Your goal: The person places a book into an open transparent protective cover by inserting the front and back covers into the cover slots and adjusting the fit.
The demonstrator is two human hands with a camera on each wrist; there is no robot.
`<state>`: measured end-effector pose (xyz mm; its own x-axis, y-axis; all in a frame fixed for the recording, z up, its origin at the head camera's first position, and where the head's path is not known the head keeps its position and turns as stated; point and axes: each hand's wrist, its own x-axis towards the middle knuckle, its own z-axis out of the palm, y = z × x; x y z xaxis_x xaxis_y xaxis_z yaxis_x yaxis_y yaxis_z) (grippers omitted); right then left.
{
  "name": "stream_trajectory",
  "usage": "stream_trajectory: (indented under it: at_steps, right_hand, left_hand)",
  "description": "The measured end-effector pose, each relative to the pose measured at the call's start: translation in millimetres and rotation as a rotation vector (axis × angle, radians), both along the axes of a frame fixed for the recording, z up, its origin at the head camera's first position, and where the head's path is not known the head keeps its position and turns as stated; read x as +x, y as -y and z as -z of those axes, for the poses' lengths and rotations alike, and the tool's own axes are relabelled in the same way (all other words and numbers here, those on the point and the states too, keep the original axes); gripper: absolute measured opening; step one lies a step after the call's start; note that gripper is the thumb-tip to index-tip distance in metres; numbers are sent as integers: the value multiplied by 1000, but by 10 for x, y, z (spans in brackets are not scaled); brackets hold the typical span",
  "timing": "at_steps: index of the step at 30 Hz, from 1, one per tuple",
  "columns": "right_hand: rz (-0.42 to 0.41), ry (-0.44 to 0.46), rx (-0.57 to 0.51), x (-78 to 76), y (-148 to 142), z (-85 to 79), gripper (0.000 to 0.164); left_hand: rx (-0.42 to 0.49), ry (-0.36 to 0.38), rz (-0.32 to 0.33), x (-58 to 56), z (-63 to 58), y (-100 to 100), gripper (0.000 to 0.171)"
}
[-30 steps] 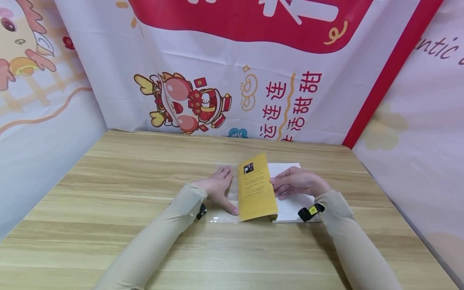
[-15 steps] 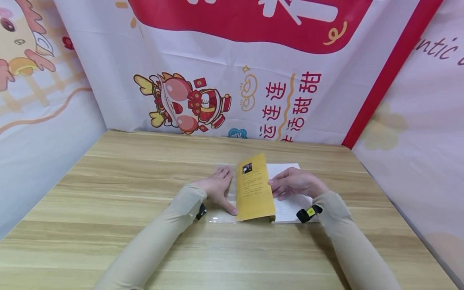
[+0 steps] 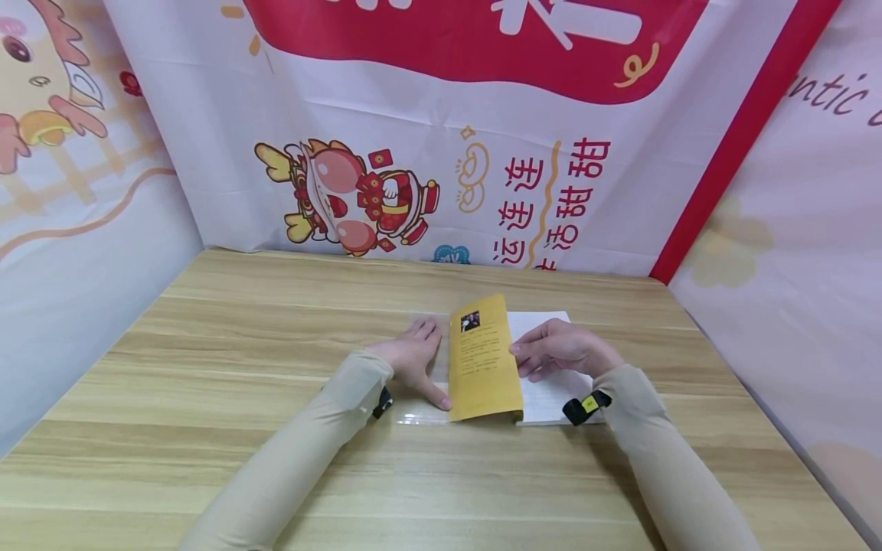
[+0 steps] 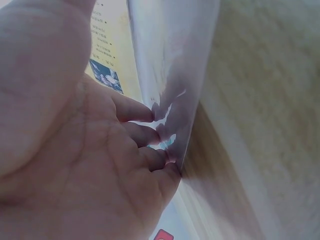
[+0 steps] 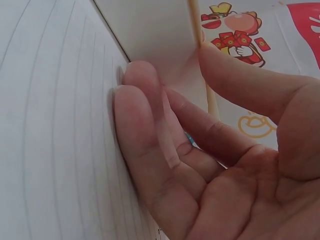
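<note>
A notebook lies opened on the table, its white lined page to the right. Its yellow cover flap, printed with a small photo and text, stands tilted up. My right hand holds the flap's right edge by thumb and fingers. In the right wrist view, the other fingertips rest against the lined page, beside the flap's pale inner side. Left of the flap, my left hand lies spread on a clear plastic sheet, its thumb at the flap's lower left corner. The sheet shines beyond the fingers in the left wrist view.
The wood-grain table extends around the notebook. A white and red printed cloth hangs behind the back edge, with more cloth at both sides. Black straps with small devices sit at both wrists.
The flap and my right hand have shifted very slightly left. My left hand stays where it was on the plastic sheet.
</note>
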<state>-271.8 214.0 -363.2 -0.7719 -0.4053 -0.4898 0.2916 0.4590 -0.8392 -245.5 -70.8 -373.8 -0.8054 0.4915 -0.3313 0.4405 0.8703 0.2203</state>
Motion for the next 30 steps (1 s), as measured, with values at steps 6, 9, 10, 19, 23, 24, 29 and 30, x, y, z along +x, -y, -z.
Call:
stream_trajectory:
  at_steps: [6,9,10,19,23,24,29,30]
  right_hand:
    - [2,-7,13,2,10,-3,34]
    - [5,-15,15,8,17,-4,35]
    - [3,-19,18,11,23,-3,35]
    - [17,-48,54,52,95,-21,36]
    - [20,-40,37,53,98,-23,34]
    - [20,-36,25,53,99,-20,33]
    - [54,-10,-15,41,111,3,33]
    - [59,-9,-15,41,112,5,33]
  left_hand:
    - [3,-12,14,6,-1,0,141]
    - [9,-16,22,9,-6,5,141]
    - [9,-16,25,9,-8,8,141]
    - [11,-5,18,13,-4,33,140]
    - [8,-4,17,8,1,40,141]
    - [9,-6,18,8,2,41,141]
    - [9,-10,21,1,12,40,141]
    - [7,-10,21,1,13,39,141]
